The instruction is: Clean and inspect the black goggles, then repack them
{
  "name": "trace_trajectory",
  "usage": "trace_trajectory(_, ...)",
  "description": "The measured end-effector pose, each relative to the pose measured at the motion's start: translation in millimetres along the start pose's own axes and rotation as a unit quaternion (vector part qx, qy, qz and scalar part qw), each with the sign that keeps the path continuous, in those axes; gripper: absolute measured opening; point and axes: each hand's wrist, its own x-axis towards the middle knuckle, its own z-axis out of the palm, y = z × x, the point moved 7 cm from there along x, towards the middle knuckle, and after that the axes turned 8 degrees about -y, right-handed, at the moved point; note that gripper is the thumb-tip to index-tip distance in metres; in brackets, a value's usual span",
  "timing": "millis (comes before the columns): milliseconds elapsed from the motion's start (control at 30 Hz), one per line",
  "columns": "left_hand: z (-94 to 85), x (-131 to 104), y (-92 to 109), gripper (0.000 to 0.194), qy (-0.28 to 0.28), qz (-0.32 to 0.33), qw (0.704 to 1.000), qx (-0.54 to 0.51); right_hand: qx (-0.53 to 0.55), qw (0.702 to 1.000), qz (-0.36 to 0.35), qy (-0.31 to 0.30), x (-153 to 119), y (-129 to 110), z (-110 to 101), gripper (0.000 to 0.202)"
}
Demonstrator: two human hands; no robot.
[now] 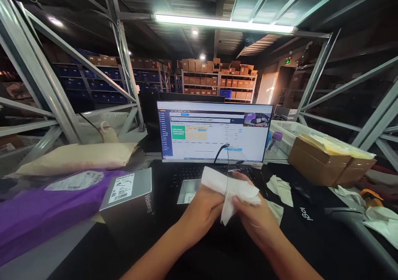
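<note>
While both hands (202,211) (256,217) pinch white tissue (230,188), laptop (214,132) close ahead, boxes flanking

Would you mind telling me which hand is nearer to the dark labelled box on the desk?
Left. The left hand is just right of the dark box; the right hand lies farther right.

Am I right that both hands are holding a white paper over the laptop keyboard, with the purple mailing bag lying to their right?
Not quite. The head view shows the purple mailing bag lying to their left, not right. The rest holds: left hand and right hand both hold the white paper over the laptop keyboard.
</note>
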Motion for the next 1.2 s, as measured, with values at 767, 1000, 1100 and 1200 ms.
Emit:
trace_trajectory(767,-1.8,2,0,0.037,-0.012,-0.028,0.998,0.046,0.101,0.988,0.039,0.11,8,-12,-20,0.039)
trace_trajectory(1000,11.9,0,-3,0.037,0.04,-0.039,0.998,-0.036,0.014,0.986,-0.069,0.152,-14,13,-6,0.069)
trace_trajectory(1100,12.8,2,0,0.04,0.02,-0.02,0.999,-0.02,0.082,0.987,-0.004,0.138,-8,3,-12,0.064)
trace_trajectory(1200,10.9,5,5,0.04,-0.009,0.012,1.0,0.024,0.129,0.98,0.074,0.133,3,-15,-26,0.045)
